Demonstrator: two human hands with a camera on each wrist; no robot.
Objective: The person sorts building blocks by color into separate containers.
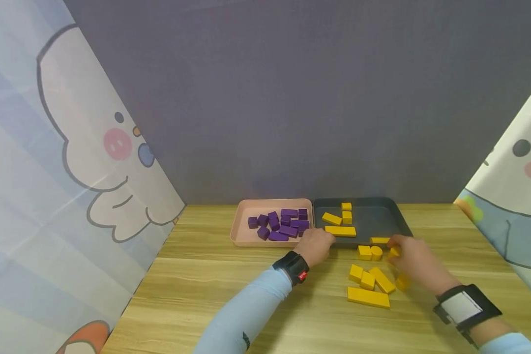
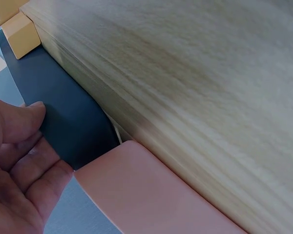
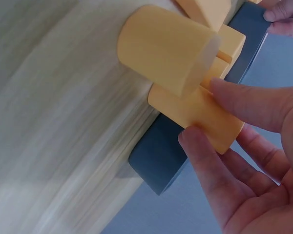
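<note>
My left hand grips the front wall of the dark grey tray near its left corner, thumb outside and fingers over the rim. At the tray's front right, my right hand pinches a yellow block between thumb and finger, close to the tray wall. Beside it in the right wrist view stands a yellow cylinder. Inside the dark tray lie several yellow blocks, including a long bar. More yellow blocks lie on the table in front, among them another long bar.
A pink tray with several purple blocks adjoins the dark tray's left side. Both trays stand on a wood-grain table, before a grey back panel. Cartoon-printed curtains flank the table on both sides.
</note>
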